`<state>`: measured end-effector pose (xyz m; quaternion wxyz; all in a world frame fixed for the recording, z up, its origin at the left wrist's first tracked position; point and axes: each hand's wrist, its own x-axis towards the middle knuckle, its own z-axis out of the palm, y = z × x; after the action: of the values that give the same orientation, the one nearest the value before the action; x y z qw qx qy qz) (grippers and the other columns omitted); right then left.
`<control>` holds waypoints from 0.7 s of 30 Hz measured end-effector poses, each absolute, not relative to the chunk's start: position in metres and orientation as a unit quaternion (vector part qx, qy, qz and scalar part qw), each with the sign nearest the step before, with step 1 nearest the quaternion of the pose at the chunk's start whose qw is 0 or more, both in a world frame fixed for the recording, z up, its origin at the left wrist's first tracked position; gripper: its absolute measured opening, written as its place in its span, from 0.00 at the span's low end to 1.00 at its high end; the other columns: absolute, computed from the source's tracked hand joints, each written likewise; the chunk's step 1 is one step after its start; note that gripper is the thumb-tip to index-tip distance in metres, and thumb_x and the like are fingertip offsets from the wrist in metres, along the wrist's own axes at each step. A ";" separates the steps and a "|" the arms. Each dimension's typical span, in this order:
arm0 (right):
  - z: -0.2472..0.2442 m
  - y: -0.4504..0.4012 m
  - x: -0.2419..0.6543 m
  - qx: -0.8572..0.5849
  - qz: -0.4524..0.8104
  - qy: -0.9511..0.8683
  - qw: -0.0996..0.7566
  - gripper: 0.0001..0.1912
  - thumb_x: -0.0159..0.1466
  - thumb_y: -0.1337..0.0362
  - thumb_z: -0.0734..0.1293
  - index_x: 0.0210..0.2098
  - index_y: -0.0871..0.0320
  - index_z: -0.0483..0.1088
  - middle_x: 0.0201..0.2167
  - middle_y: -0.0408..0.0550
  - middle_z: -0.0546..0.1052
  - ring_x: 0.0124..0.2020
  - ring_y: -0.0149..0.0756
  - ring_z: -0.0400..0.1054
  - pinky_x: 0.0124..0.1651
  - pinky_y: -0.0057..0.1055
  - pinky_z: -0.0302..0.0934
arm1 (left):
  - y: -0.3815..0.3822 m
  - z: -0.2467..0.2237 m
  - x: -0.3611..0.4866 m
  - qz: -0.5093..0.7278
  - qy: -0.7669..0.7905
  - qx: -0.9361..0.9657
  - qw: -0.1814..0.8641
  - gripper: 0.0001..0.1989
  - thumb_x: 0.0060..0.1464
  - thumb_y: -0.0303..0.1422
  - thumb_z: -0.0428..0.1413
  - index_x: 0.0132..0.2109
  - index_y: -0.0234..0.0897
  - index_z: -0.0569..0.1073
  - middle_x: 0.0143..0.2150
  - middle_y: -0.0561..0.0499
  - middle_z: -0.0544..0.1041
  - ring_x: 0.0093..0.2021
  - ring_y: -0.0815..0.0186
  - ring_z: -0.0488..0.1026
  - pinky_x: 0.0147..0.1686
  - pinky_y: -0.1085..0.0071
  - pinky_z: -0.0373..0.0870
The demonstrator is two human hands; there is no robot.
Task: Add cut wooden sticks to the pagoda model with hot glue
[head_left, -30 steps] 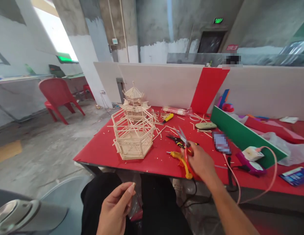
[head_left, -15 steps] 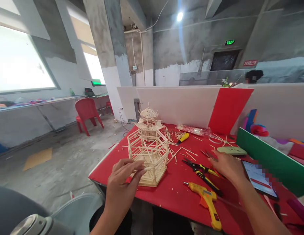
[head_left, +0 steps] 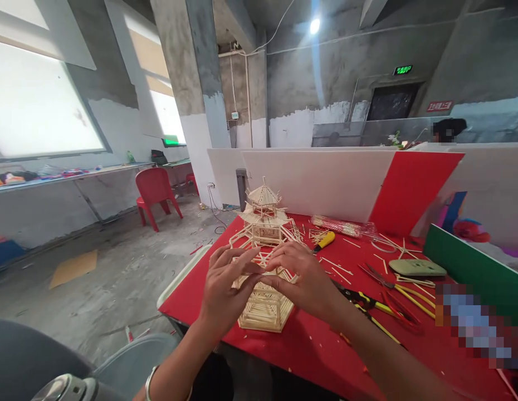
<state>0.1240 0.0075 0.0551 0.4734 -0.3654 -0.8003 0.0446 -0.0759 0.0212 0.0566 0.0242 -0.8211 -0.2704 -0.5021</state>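
My left hand (head_left: 231, 284) is closed in a pinch above the front of a pagoda-like model (head_left: 265, 314) built from thin wooden sticks. Meeting it from the right, my right hand (head_left: 298, 278) also pinches, and the fingertips of both come together. Whatever lies between them is too small or hidden to make out. Behind the fingers rise the model's open stick frame and a tiered tower (head_left: 263, 209) with a pointed roof. My hands cover part of the frame's middle.
On the red table (head_left: 309, 356) lie a yellow-handled cutter (head_left: 326, 240), red-and-yellow-handled pliers (head_left: 403, 289), black-and-yellow pliers (head_left: 370, 302), loose sticks (head_left: 338, 267), a bagged stick bundle (head_left: 342, 225) and a green case (head_left: 418, 268). A green board (head_left: 472, 273) borders the right. A bucket (head_left: 137, 362) stands lower left.
My right hand has moved left from beside the pliers at the right to my left hand's fingertips. The red-and-yellow-handled pliers now show uncovered. The view has shifted slightly.
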 end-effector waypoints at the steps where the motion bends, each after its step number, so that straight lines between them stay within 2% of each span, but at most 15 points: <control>1: 0.054 0.009 0.123 -0.367 0.047 -0.797 0.478 0.10 0.65 0.54 0.70 0.35 0.53 0.76 0.37 0.45 0.78 0.45 0.39 0.70 0.51 0.41 0.62 | 0.024 0.055 -0.078 -0.501 -0.273 -0.821 0.018 0.24 0.58 0.28 0.61 0.60 0.47 0.70 0.35 0.55 0.84 0.43 0.60 0.78 0.56 0.55 0.63; 6: 0.050 0.010 0.120 -0.388 0.039 -0.784 0.483 0.08 0.65 0.56 0.70 0.34 0.53 0.75 0.36 0.45 0.77 0.44 0.39 0.69 0.50 0.40 0.60 | 0.031 0.052 -0.086 -0.511 -0.292 -0.808 0.006 0.19 0.55 0.33 0.65 0.54 0.46 0.76 0.40 0.50 0.83 0.46 0.58 0.76 0.52 0.57 0.67; 13: 0.042 0.013 0.120 -0.397 0.018 -0.773 0.494 0.06 0.66 0.59 0.70 0.34 0.53 0.74 0.37 0.46 0.76 0.45 0.39 0.68 0.51 0.40 0.60 | 0.037 0.053 -0.092 -0.508 -0.302 -0.806 0.011 0.07 0.56 0.32 0.64 0.43 0.43 0.80 0.48 0.46 0.79 0.52 0.57 0.72 0.52 0.57 0.69; 21: 0.037 0.016 0.119 -0.401 0.019 -0.767 0.501 0.05 0.65 0.60 0.70 0.34 0.54 0.74 0.36 0.46 0.76 0.45 0.40 0.68 0.50 0.41 0.61 | 0.043 0.050 -0.093 -0.480 -0.318 -0.817 0.020 0.04 0.55 0.34 0.65 0.39 0.45 0.81 0.53 0.46 0.78 0.55 0.55 0.69 0.54 0.54 0.66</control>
<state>0.1192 0.0158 0.0366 0.5012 -0.4006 -0.7668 0.0190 -0.0932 0.0427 0.0499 0.0200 -0.8175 -0.3177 -0.4800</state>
